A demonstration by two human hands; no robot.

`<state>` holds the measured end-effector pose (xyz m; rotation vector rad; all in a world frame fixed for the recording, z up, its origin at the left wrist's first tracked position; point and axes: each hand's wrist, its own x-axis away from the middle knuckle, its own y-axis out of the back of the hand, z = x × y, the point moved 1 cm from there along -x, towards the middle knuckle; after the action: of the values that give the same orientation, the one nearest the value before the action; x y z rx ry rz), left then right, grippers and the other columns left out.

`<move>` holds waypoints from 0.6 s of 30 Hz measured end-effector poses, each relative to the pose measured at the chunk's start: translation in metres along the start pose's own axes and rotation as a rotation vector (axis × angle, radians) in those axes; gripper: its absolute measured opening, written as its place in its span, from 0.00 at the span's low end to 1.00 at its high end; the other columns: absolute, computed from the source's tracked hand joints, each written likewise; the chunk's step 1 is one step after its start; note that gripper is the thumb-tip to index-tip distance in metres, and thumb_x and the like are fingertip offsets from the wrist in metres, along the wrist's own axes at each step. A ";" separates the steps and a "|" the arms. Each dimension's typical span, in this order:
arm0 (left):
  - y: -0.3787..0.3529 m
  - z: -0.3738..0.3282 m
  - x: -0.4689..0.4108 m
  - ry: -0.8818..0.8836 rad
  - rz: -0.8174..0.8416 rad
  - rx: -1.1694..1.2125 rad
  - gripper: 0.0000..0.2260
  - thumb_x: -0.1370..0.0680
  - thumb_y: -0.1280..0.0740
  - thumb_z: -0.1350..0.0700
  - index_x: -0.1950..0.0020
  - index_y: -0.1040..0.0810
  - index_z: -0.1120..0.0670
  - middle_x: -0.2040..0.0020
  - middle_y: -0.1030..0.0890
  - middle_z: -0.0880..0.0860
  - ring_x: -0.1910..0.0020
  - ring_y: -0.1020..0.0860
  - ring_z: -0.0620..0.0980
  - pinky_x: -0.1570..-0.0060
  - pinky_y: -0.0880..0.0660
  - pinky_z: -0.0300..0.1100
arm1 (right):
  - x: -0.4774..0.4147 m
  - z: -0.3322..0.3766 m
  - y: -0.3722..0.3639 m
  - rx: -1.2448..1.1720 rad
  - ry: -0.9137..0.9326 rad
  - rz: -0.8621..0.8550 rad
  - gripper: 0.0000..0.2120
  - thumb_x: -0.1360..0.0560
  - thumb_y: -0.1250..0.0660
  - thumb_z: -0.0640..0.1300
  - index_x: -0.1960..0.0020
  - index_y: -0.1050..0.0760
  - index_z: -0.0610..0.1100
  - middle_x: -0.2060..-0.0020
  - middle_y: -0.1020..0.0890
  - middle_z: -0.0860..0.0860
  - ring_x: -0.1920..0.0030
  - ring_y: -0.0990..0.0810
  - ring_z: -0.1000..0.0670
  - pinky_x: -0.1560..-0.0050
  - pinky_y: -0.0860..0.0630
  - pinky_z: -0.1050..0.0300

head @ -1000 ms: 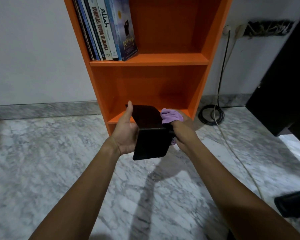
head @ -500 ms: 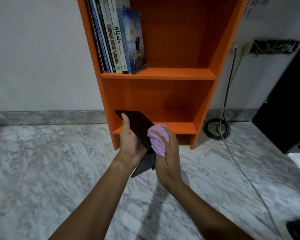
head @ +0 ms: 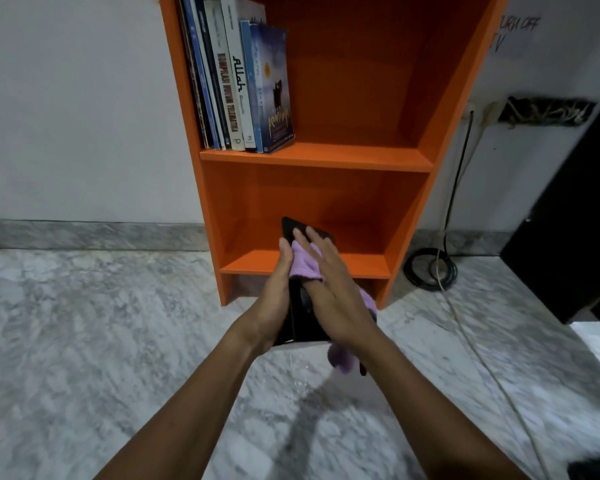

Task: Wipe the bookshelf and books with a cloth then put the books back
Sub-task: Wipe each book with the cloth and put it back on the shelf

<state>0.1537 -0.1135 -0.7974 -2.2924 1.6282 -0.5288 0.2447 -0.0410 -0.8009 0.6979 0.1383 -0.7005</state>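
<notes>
Book [head: 303,323] in L hand [head: 274,299] grip, cloth [head: 303,265] under flat R hand [head: 336,299].

Orange bookshelf [head: 326,157] fills the upper centre of the frame. A row of books [head: 243,81] stands upright at the left end of its upper shelf. Lower centre, a black book [head: 300,323] is held on edge before the bottom shelf. A purple cloth [head: 303,263] is pressed flat on its cover, one end hanging below.
</notes>
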 end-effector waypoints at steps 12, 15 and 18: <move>-0.018 0.005 0.018 0.008 0.008 -0.059 0.29 0.16 0.59 0.38 0.40 0.23 0.51 0.51 0.12 0.49 0.52 0.14 0.47 0.57 0.18 0.39 | -0.002 -0.043 0.037 -0.309 -0.514 -0.313 0.11 0.18 0.39 0.51 0.57 0.24 0.50 0.65 0.25 0.53 0.61 0.27 0.50 0.56 0.32 0.52; -0.009 -0.004 0.018 -0.025 -0.019 -0.046 0.31 0.17 0.60 0.36 0.39 0.22 0.51 0.47 0.13 0.51 0.48 0.15 0.49 0.53 0.18 0.41 | 0.006 -0.045 0.032 -0.240 -0.498 -0.354 0.12 0.19 0.39 0.49 0.60 0.22 0.54 0.69 0.24 0.58 0.64 0.26 0.51 0.58 0.30 0.51; -0.004 -0.008 0.008 -0.086 -0.057 -0.094 0.30 0.17 0.57 0.34 0.36 0.23 0.49 0.42 0.14 0.50 0.44 0.16 0.49 0.51 0.18 0.41 | 0.014 -0.038 0.029 -0.097 -0.241 -0.551 0.10 0.20 0.40 0.46 0.46 0.20 0.54 0.54 0.20 0.58 0.52 0.23 0.53 0.50 0.28 0.53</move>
<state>0.1554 -0.1203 -0.7874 -2.4005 1.5825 -0.3675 0.2778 -0.0084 -0.8192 0.4761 0.1432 -1.2906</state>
